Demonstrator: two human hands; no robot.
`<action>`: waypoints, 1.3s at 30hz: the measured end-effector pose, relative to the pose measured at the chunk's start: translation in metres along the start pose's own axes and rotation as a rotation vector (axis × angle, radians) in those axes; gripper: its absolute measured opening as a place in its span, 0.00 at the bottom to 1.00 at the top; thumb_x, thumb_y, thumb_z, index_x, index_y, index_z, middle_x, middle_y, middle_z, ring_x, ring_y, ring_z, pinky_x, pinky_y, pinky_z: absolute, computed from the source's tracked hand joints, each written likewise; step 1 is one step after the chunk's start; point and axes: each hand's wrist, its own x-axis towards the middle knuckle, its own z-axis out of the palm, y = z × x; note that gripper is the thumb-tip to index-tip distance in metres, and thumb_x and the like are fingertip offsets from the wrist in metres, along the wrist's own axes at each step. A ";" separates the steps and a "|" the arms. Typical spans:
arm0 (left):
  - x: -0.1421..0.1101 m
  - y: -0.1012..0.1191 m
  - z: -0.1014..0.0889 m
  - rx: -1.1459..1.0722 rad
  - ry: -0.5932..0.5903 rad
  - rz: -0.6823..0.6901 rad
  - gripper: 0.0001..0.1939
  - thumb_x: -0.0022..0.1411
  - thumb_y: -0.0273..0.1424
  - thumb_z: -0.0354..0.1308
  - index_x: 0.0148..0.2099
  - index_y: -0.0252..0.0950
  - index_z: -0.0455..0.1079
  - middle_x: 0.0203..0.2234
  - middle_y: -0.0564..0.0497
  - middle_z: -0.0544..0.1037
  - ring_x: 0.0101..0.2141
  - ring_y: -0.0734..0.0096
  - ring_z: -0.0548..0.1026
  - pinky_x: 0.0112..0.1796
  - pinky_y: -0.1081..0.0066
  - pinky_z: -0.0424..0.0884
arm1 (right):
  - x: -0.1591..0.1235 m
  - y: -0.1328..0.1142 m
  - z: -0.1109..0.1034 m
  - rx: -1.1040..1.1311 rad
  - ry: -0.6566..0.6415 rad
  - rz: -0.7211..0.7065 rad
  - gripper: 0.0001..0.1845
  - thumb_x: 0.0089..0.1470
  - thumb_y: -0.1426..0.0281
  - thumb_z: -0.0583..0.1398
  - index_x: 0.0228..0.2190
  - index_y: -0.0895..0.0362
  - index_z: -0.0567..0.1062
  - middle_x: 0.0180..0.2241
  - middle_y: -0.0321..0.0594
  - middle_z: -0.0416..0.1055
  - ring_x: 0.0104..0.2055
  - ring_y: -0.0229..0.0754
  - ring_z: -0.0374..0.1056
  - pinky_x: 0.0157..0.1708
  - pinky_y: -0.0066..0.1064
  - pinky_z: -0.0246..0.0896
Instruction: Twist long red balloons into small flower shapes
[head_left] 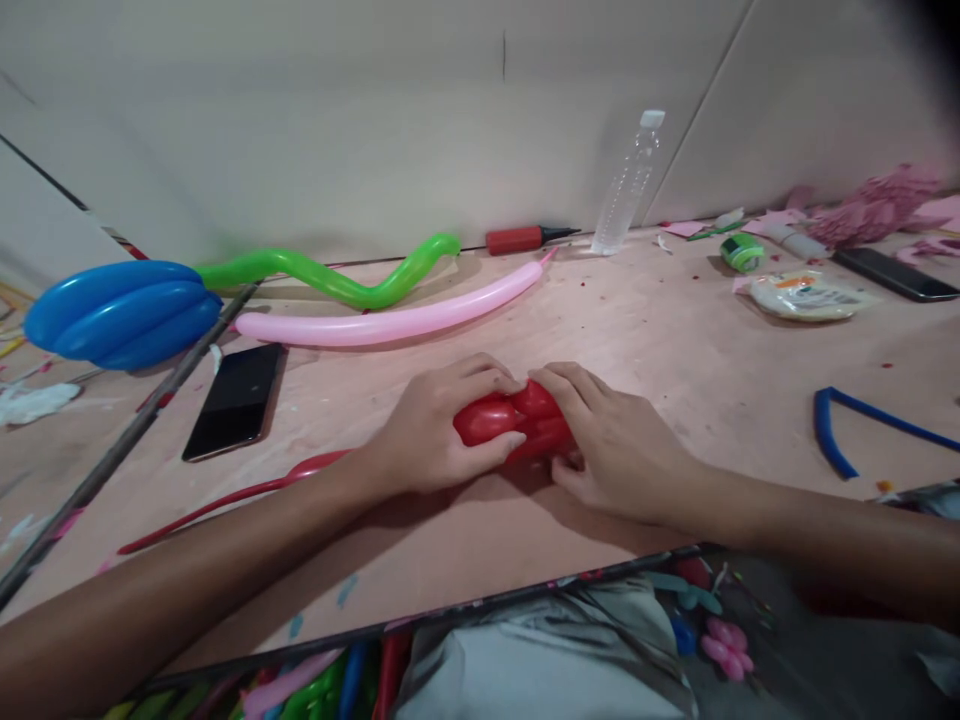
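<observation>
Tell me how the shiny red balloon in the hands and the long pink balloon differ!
The red balloon shows rounded bulges; the pink balloon is one curved tube. The left hand and right hand hold the red one, while the pink one lies untouched. Both look inflated.

A clear plastic bottle [628, 190] was seen near the smooth grey wall [337, 120], a flat black phone [234, 402] at left.

The clothing [540, 660] is pale grey (and creased).
</observation>
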 end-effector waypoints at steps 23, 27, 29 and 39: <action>-0.008 0.005 0.005 0.047 0.020 -0.208 0.30 0.53 0.38 0.67 0.55 0.41 0.59 0.45 0.45 0.79 0.43 0.53 0.80 0.46 0.53 0.75 | 0.017 -0.013 -0.010 -0.280 -0.040 -0.221 0.25 0.55 0.78 0.55 0.55 0.63 0.69 0.52 0.55 0.72 0.50 0.58 0.64 0.39 0.44 0.66; -0.009 0.010 0.006 0.128 -0.040 -0.161 0.30 0.54 0.40 0.66 0.55 0.40 0.60 0.46 0.44 0.80 0.41 0.52 0.81 0.43 0.54 0.75 | 0.014 -0.019 -0.019 -0.289 -0.110 -0.231 0.20 0.55 0.79 0.55 0.50 0.62 0.73 0.48 0.54 0.74 0.48 0.58 0.66 0.37 0.43 0.65; -0.011 0.013 0.007 0.175 -0.054 -0.146 0.26 0.55 0.41 0.66 0.52 0.39 0.63 0.43 0.45 0.81 0.38 0.52 0.81 0.40 0.57 0.74 | 0.013 -0.021 -0.023 -0.263 -0.162 -0.200 0.18 0.55 0.79 0.56 0.46 0.61 0.75 0.47 0.53 0.75 0.48 0.58 0.67 0.36 0.42 0.64; -0.010 0.009 0.005 0.055 -0.058 0.224 0.13 0.54 0.32 0.64 0.42 0.37 0.68 0.33 0.49 0.81 0.32 0.63 0.78 0.34 0.67 0.70 | 0.032 -0.011 -0.042 0.026 -0.439 -0.194 0.05 0.54 0.70 0.61 0.33 0.57 0.78 0.33 0.43 0.79 0.32 0.48 0.74 0.31 0.36 0.56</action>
